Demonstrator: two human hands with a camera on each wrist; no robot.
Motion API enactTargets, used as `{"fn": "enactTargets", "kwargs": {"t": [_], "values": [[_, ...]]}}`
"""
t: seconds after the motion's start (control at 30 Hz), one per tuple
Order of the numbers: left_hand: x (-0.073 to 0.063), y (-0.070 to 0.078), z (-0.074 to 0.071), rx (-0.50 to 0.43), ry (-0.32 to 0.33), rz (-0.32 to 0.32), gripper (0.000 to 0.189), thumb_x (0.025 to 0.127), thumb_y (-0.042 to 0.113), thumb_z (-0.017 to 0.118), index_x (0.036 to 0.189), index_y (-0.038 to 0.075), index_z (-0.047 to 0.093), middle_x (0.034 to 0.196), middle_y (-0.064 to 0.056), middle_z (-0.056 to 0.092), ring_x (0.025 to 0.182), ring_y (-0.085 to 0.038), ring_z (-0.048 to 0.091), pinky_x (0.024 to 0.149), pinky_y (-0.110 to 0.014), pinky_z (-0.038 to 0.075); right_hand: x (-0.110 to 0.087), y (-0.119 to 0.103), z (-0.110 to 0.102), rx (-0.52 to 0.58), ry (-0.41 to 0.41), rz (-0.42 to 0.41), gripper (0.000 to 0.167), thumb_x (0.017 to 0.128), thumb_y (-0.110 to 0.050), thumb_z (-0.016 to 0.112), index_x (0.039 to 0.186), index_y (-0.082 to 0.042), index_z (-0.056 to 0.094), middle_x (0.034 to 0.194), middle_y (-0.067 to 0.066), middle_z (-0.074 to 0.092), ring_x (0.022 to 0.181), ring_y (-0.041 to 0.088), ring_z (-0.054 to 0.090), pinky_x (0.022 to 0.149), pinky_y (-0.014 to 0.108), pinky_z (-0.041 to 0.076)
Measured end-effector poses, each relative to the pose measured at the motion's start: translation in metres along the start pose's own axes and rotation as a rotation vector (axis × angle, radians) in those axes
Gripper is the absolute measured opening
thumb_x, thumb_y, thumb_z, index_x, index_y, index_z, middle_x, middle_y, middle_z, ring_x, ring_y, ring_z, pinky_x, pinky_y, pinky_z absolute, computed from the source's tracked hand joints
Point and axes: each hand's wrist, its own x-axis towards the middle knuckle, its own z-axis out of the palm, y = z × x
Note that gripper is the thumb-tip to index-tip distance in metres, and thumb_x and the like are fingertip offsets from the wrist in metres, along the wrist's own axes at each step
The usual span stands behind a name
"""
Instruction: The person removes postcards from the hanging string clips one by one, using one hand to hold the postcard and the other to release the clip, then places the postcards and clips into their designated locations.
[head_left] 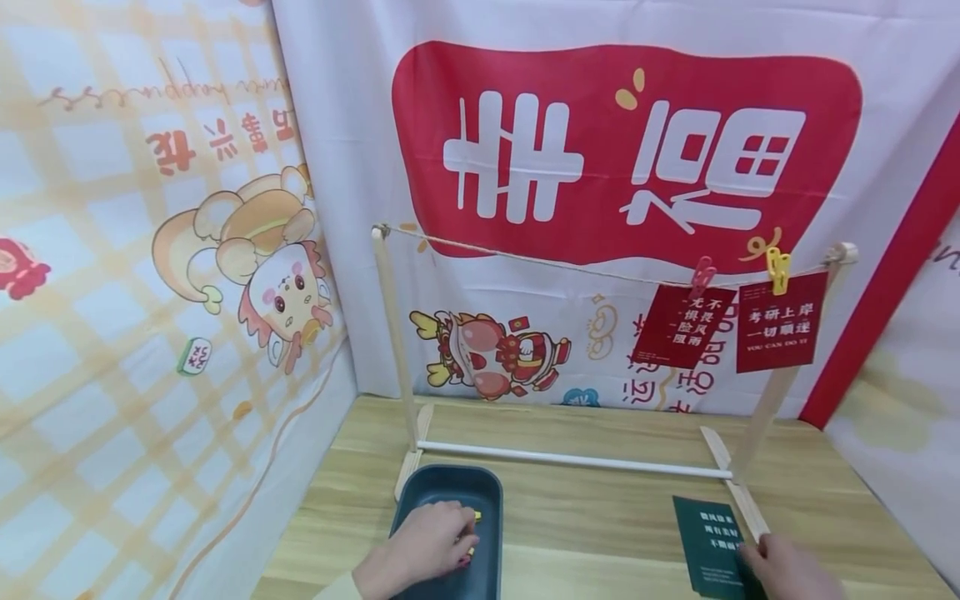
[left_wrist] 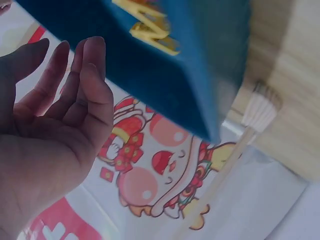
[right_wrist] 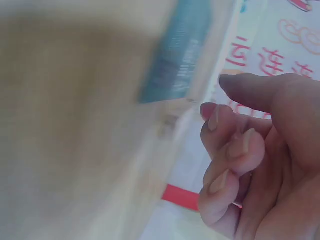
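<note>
Head view: the left hand (head_left: 429,543) is over the dark blue tray (head_left: 486,577), with yellow clothespins (head_left: 477,516) just beside its fingers. The right hand (head_left: 795,570) is at the right edge of the green printed card (head_left: 707,540) on the table (head_left: 585,533); contact cannot be determined.

Left wrist view: hand loosely bent, holding nothing; clothespins apart from it.

Right wrist view: hand loosely curled, grasping nothing; card blurred, beyond the fingertips.
</note>
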Motion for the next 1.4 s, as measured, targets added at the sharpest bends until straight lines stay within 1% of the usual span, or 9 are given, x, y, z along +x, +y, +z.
{"fn": "enactTargets", "kwargs": {"t": [0.17, 0.37, 0.53, 0.67, 0.87, 0.97, 1.2, 1.3, 1.4], "values": [[0.006, 0.005, -0.016, -0.009, 0.04, 0.01, 0.015, 0.092, 0.032, 0.066, 0.08, 0.024, 0.064, 0.068, 0.017, 0.051, 0.059, 0.004, 0.043, 0.05, -0.016, 0.037, -0.005, -0.021, -0.022, 0.071, 0.049, -0.057, 0.038, 0.1, -0.035, 0.051, 0.09, 0.0, 0.061, 0.066, 0.007, 0.051, 0.062, 0.019, 0.05, 0.056, 0.029, 0.04], [0.014, 0.014, -0.043, -0.063, 0.05, 0.043, 0.014, 0.095, 0.031, 0.063, 0.084, 0.023, 0.067, 0.071, 0.016, 0.054, 0.059, 0.005, 0.043, 0.053, -0.014, 0.039, -0.02, -0.049, -0.042, 0.09, 0.088, -0.104, 0.048, 0.099, -0.048, 0.05, 0.095, -0.001, 0.06, 0.066, 0.005, 0.05, 0.062, 0.018, 0.048, 0.054, 0.029, 0.039], [0.025, 0.019, -0.06, -0.044, 0.094, 0.073, 0.015, 0.097, 0.03, 0.061, 0.088, 0.021, 0.068, 0.072, 0.016, 0.055, 0.059, 0.006, 0.045, 0.053, -0.014, 0.04, -0.031, -0.074, -0.06, 0.156, 0.195, -0.139, 0.045, 0.102, -0.039, 0.046, 0.109, 0.003, 0.061, 0.069, 0.006, 0.053, 0.064, 0.019, 0.049, 0.054, 0.029, 0.042], [0.035, 0.023, -0.077, -0.054, 0.14, 0.104, 0.013, 0.096, 0.026, 0.062, 0.092, 0.017, 0.07, 0.074, 0.013, 0.06, 0.061, 0.004, 0.046, 0.055, -0.014, 0.041, -0.041, -0.09, -0.069, 0.192, 0.35, -0.177, 0.043, 0.103, -0.036, 0.044, 0.109, 0.003, 0.063, 0.068, 0.005, 0.056, 0.063, 0.02, 0.05, 0.052, 0.029, 0.042], [0.047, 0.031, -0.115, -0.008, 0.296, 0.144, 0.009, 0.094, 0.026, 0.066, 0.092, 0.018, 0.069, 0.079, 0.009, 0.066, 0.067, 0.0, 0.057, 0.059, -0.014, 0.046, -0.053, -0.111, -0.074, 0.203, 0.699, -0.317, 0.035, 0.101, -0.03, 0.049, 0.097, -0.001, 0.068, 0.068, 0.006, 0.059, 0.062, 0.017, 0.047, 0.051, 0.023, 0.037], [0.055, 0.036, -0.133, -0.001, 0.367, 0.181, 0.009, 0.094, 0.024, 0.066, 0.093, 0.017, 0.069, 0.08, 0.008, 0.066, 0.07, -0.003, 0.06, 0.063, -0.015, 0.049, -0.055, -0.117, -0.079, 0.213, 0.783, -0.368, 0.032, 0.1, -0.029, 0.052, 0.093, -0.003, 0.069, 0.067, 0.005, 0.059, 0.061, 0.013, 0.046, 0.051, 0.021, 0.036], [0.067, 0.043, -0.171, -0.049, 0.486, 0.199, 0.01, 0.092, 0.024, 0.069, 0.094, 0.014, 0.071, 0.082, 0.005, 0.067, 0.069, -0.005, 0.058, 0.062, -0.017, 0.05, -0.055, -0.127, -0.092, 0.23, 0.82, -0.461, 0.027, 0.099, -0.028, 0.054, 0.094, -0.007, 0.069, 0.066, 0.003, 0.058, 0.059, 0.012, 0.046, 0.052, 0.02, 0.037], [0.074, 0.048, -0.182, -0.066, 0.498, 0.219, 0.011, 0.092, 0.023, 0.07, 0.096, 0.013, 0.071, 0.084, 0.004, 0.068, 0.07, -0.005, 0.059, 0.064, -0.016, 0.051, -0.053, -0.131, -0.097, 0.249, 0.824, -0.49, 0.025, 0.099, -0.028, 0.055, 0.092, -0.007, 0.068, 0.065, 0.004, 0.058, 0.059, 0.011, 0.048, 0.052, 0.019, 0.038], [0.082, 0.057, -0.191, -0.043, 0.489, 0.243, 0.013, 0.091, 0.025, 0.071, 0.099, 0.015, 0.071, 0.087, 0.004, 0.069, 0.073, -0.004, 0.059, 0.066, -0.016, 0.052, -0.051, -0.135, -0.102, 0.275, 0.809, -0.492, 0.029, 0.1, -0.033, 0.052, 0.092, -0.009, 0.066, 0.067, 0.004, 0.059, 0.059, 0.012, 0.05, 0.053, 0.019, 0.04]]}}
